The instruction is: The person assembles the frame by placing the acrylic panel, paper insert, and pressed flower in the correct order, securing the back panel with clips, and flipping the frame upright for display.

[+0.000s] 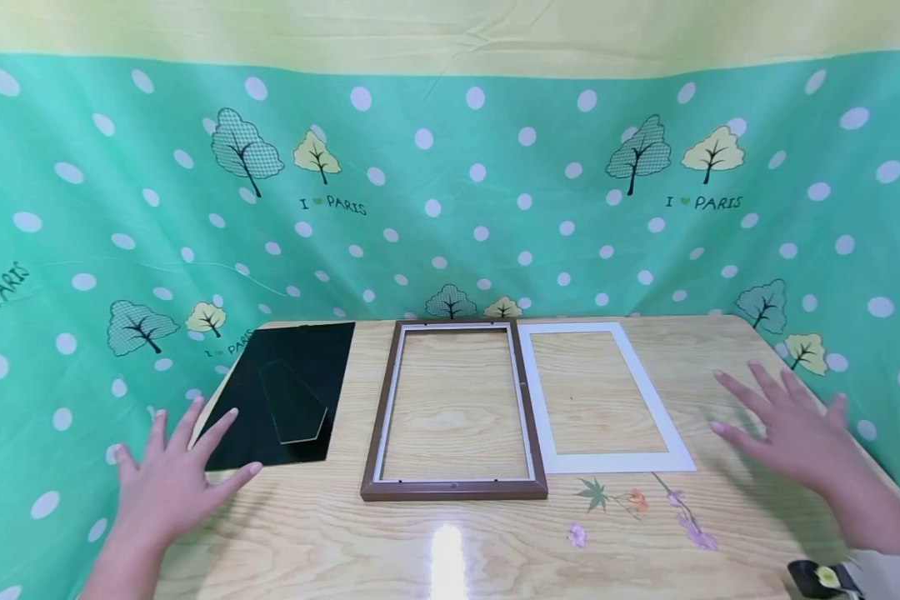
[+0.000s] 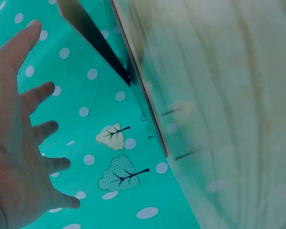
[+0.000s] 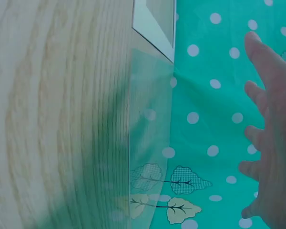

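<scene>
My left hand (image 1: pixel 167 483) is held with fingers spread over the left side of the table, gripping nothing. Its fingertips overlap the near left corner of a black frame backing board (image 1: pixel 236 417) with a fold-out stand (image 1: pixel 296 408). In the left wrist view the left palm (image 2: pixel 14 138) and separated fingers show. My right hand (image 1: pixel 795 425) is likewise spread and holds nothing, to the right of a white mat board (image 1: pixel 671 433). Between the boards lies a brown picture frame (image 1: pixel 457 492), its opening showing the wood. The right wrist view shows the right hand (image 3: pixel 279 129) with fingers apart.
Below the mat lie pressed flowers: a green leaf (image 1: pixel 594 494), an orange bloom (image 1: pixel 637 500), a purple blossom (image 1: pixel 577 535) and a purple sprig (image 1: pixel 693 533). A green dotted curtain (image 1: pixel 435 242) stands behind and beside the wooden table (image 1: pixel 307 542), whose surface is glossy.
</scene>
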The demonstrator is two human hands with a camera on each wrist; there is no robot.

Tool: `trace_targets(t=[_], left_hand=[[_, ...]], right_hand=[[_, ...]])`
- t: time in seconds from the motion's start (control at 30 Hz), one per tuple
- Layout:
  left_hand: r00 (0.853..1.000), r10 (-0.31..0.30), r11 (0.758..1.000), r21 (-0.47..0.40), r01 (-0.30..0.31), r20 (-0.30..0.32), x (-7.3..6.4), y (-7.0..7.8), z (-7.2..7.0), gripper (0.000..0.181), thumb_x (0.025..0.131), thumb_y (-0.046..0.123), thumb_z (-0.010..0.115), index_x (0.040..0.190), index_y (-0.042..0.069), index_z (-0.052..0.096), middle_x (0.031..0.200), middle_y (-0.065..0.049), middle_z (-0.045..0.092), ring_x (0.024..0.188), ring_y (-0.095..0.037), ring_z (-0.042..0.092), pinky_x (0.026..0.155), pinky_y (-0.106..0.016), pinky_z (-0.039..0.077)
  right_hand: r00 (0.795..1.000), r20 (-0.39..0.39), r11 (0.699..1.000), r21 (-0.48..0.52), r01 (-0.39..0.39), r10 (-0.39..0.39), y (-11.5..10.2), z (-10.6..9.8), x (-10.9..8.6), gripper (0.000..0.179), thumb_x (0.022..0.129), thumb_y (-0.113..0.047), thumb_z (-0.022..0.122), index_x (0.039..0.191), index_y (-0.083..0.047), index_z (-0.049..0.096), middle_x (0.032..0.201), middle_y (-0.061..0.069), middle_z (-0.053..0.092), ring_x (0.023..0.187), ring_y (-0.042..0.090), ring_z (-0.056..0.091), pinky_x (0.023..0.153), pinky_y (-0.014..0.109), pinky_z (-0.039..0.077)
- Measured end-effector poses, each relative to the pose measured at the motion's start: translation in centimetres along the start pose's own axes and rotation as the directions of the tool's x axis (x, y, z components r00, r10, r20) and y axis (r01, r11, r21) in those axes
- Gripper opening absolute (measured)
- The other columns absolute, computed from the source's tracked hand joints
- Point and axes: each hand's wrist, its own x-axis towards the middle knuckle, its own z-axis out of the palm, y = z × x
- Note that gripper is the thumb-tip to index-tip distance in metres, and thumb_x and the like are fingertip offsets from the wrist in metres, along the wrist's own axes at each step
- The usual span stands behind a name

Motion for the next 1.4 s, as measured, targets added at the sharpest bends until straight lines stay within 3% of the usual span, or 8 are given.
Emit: trace_targets(t=[0.2, 0.33, 0.47, 0.63, 0.83, 1.17, 1.27, 1.4], left_hand=[[1.0, -0.006, 1.0, -0.029, 0.005, -0.018, 0.2, 0.4, -0.4, 0.093, 0.08, 0.069, 0.063, 0.155, 0.028, 0.027, 0.161, -0.018, 0.009, 0.14, -0.056, -0.008, 0.089, -0.085, -0.007], [0.999, 0.005, 0.997, -0.076, -0.008, -0.032, 0.4, 0.8, -0.5, 0.091, 0.08, 0.066, 0.065, 0.155, 0.029, 0.028, 0.16, -0.019, 0.011, 0.139, -0.058, 0.0, 0.089, -0.086, 0.001], [0.997, 0.022, 0.984, -0.174, -0.034, -0.071, 0.7, 1.4, -0.5, 0.086, 0.082, 0.058, 0.069, 0.153, 0.027, 0.033, 0.159, -0.02, 0.017, 0.138, -0.057, 0.011, 0.091, -0.083, 0.011], [0.994, 0.033, 0.94, -0.336, -0.065, -0.1, 1.1, 2.6, -0.7, 0.078, 0.084, 0.045, 0.073, 0.15, 0.02, 0.04, 0.159, -0.019, 0.018, 0.139, -0.055, 0.014, 0.097, -0.08, 0.012], [0.996, 0.056, 0.853, -0.516, -0.082, -0.065, 1.7, 4.5, -1.0, 0.072, 0.086, 0.033, 0.075, 0.149, 0.02, 0.042, 0.159, -0.018, 0.019, 0.139, -0.054, 0.015, 0.093, -0.081, 0.017], [0.993, 0.116, 0.798, -0.592, -0.11, -0.028, 2.4, 7.7, -1.2, 0.071, 0.082, 0.031, 0.079, 0.145, 0.022, 0.048, 0.153, -0.016, 0.031, 0.136, -0.049, 0.025, 0.092, -0.076, 0.027], [0.991, 0.132, 0.771, -0.625, -0.12, -0.027, 2.4, 8.6, -1.1, 0.069, 0.082, 0.028, 0.08, 0.143, 0.021, 0.05, 0.151, -0.014, 0.034, 0.135, -0.046, 0.028, 0.093, -0.074, 0.03], [0.99, 0.136, 0.753, -0.646, -0.127, -0.037, 2.4, 9.5, -0.6, 0.065, 0.084, 0.026, 0.079, 0.142, 0.018, 0.052, 0.148, -0.012, 0.038, 0.133, -0.039, 0.034, 0.094, -0.064, 0.039]], right_hand=[[1.0, -0.026, 0.999, 0.053, -0.002, 0.003, 0.7, 0.1, -0.4, 0.081, 0.093, -0.05, 0.059, 0.158, -0.03, 0.014, 0.16, 0.021, -0.003, 0.14, 0.052, -0.011, 0.085, 0.08, -0.021], [0.999, -0.053, 0.993, 0.118, -0.003, 0.009, 1.6, 0.3, -0.6, 0.082, 0.093, -0.044, 0.062, 0.158, -0.025, 0.015, 0.161, 0.02, -0.004, 0.14, 0.053, -0.008, 0.084, 0.082, -0.018], [0.998, -0.065, 0.98, 0.201, -0.009, 0.022, 2.5, 0.4, -0.8, 0.086, 0.09, -0.039, 0.068, 0.158, -0.019, 0.017, 0.16, 0.02, -0.005, 0.139, 0.057, -0.001, 0.086, 0.087, -0.002], [0.997, -0.049, 0.939, 0.342, -0.032, 0.052, 3.6, 0.4, -1.3, 0.086, 0.091, -0.03, 0.069, 0.156, -0.009, 0.017, 0.158, 0.024, -0.009, 0.133, 0.065, 0.002, 0.09, 0.084, 0.006], [0.993, -0.016, 0.897, 0.432, -0.096, 0.114, 4.9, 0.4, -2.0, 0.086, 0.093, -0.027, 0.067, 0.157, -0.008, 0.012, 0.158, 0.024, -0.014, 0.132, 0.065, -0.005, 0.09, 0.083, 0.002], [0.977, 0.025, 0.878, 0.434, -0.202, 0.212, 7.1, 1.0, -2.9, 0.088, 0.094, -0.032, 0.065, 0.156, -0.007, 0.007, 0.156, 0.029, -0.015, 0.133, 0.064, -0.008, 0.09, 0.083, 0.004], [0.974, 0.023, 0.873, 0.438, -0.214, 0.227, 7.6, 1.2, -3.1, 0.089, 0.094, -0.031, 0.065, 0.156, -0.008, 0.006, 0.155, 0.031, -0.013, 0.133, 0.063, -0.008, 0.092, 0.082, 0.003], [0.968, 0.034, 0.848, 0.474, -0.235, 0.25, 8.2, 1.6, -3.4, 0.09, 0.094, -0.031, 0.066, 0.157, -0.011, 0.004, 0.156, 0.031, -0.009, 0.133, 0.063, -0.005, 0.094, 0.081, 0.006]])
